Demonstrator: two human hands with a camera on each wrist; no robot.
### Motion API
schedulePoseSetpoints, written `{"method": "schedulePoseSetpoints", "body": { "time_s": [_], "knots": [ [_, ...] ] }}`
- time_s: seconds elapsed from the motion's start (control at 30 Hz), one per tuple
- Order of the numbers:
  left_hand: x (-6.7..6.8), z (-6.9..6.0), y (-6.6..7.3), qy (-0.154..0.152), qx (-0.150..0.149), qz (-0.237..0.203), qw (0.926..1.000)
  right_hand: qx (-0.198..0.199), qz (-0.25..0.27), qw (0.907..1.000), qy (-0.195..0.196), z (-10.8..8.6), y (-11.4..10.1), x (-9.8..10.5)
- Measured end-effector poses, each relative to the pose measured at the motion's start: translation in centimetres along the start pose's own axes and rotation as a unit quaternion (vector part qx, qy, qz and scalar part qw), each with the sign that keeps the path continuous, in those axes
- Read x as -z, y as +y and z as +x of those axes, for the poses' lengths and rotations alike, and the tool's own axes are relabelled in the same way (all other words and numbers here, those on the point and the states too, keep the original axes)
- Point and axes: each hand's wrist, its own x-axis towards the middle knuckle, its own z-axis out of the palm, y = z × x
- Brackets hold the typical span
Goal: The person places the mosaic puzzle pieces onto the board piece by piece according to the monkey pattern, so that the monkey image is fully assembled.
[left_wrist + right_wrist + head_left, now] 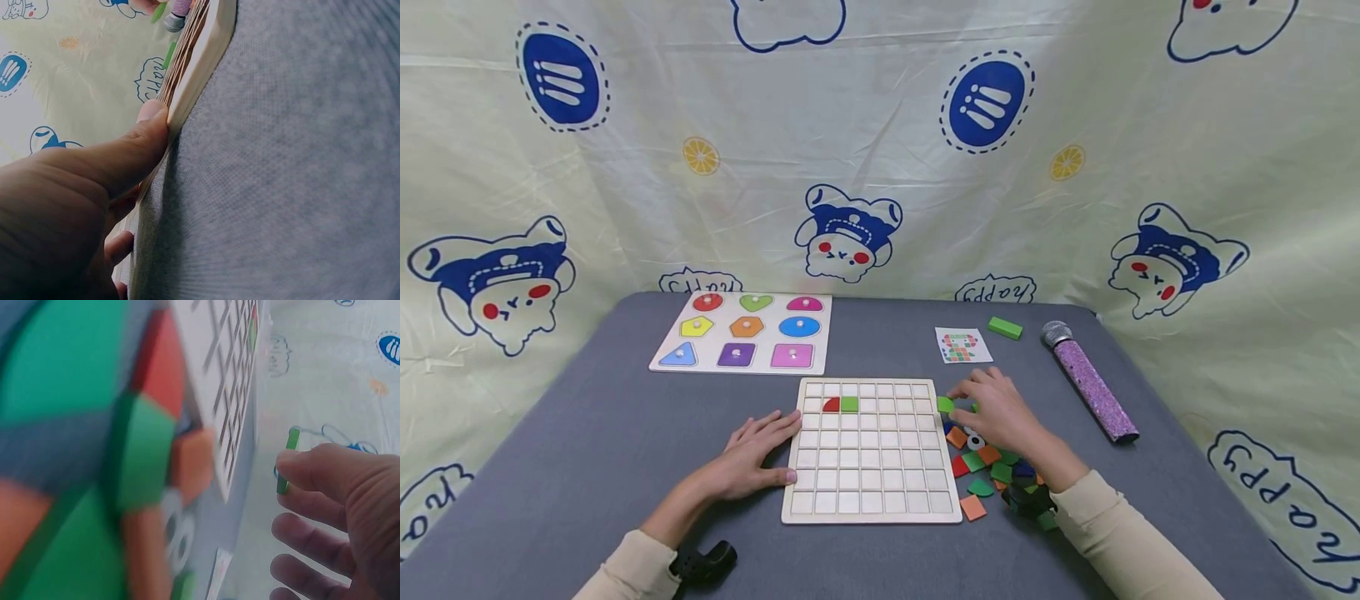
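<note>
A wooden grid board [882,457] lies on the grey table. In its upper left cells sit a red quarter-round tile [832,405] and a green square tile [849,404]. My left hand [747,458] rests against the board's left edge, fingers extended; the left wrist view has its thumb [150,122] on the wooden rim. Just off the board's upper right side, my right hand [996,408] pinches another green square tile [945,405] between thumb and index finger. The right wrist view catches that tile [292,440] edge-on, off the table.
Loose coloured tiles [973,507] are scattered right of the board, partly under the right forearm. Behind them lie a pattern card [964,345] and a green block [1005,327]. A glittery purple microphone [1093,387] lies far right. A shape-puzzle board [760,343] lies back left.
</note>
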Motion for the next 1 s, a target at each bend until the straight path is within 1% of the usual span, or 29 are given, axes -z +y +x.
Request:
{"method": "schedulePoseSetpoints", "body": {
  "time_s": [0.23,0.37,0.5,0.6,0.83,1.0],
  "knots": [
    [0.1,0.0,0.0,-0.001,-0.001,-0.003,1.0000,0.027,0.017,0.9995,0.003,1.9,-2.4,-0.5],
    [0.1,0.0,0.0,-0.001,-0.001,-0.004,1.0000,0.034,0.024,0.9990,-0.019,3.1,-3.6,-1.0],
    [0.0,0.0,-0.1,-0.001,-0.002,-0.006,1.0000,0.031,0.021,0.9982,-0.047,4.2,-4.7,-1.6],
    [0.0,0.0,-0.1,0.000,-0.003,-0.007,1.0000,0.029,0.024,0.9974,-0.062,4.9,-5.3,-2.1],
    [0.0,-0.1,-0.1,-0.001,-0.006,-0.006,1.0000,0.026,0.023,0.9966,-0.075,6.3,-6.2,-3.3],
    [0.0,-0.1,-0.1,0.001,-0.006,-0.006,1.0000,0.031,0.021,0.9944,-0.099,7.0,-6.6,-3.9]
  ]
}}
